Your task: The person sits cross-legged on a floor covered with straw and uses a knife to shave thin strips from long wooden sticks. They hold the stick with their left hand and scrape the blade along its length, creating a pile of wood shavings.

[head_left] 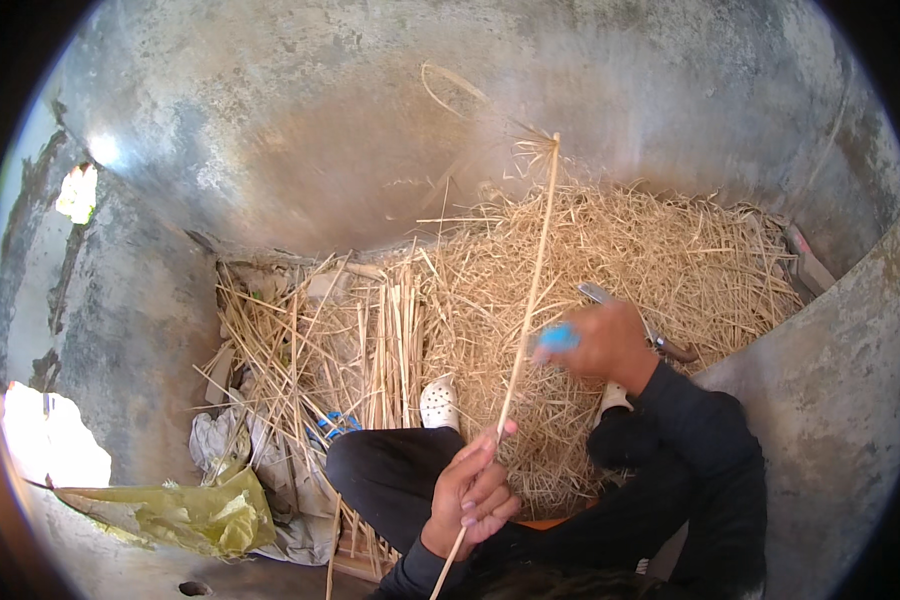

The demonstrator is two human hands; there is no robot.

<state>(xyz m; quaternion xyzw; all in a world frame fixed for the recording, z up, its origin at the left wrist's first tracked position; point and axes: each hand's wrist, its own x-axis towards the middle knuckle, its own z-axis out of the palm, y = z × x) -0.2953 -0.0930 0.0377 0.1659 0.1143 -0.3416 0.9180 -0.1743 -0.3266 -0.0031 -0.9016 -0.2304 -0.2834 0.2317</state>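
My left hand (475,492) is closed around a long, thin pale stalk (532,300), low in the middle of the head view. The stalk slants up and away, and thin frayed strips (535,148) fan out near its far tip, one curling loosely to the left. To the right of the stalk, my right hand (610,340) is closed and smeared by motion. It grips a metal tool (592,292) whose grey end sticks out above the fist; a curved brown end shows below. Something bright blue (558,337) covers the thumb side; whether it touches the stalk I cannot tell.
Loose straw-like shavings (650,245) heap against the concrete wall (320,150). Several cut stalks (395,340) lie on the left, near a blue cord (338,425) and a yellow-green plastic sheet (200,515). My white clog (439,403) stands among them. A slanted slab (830,400) bounds the right.
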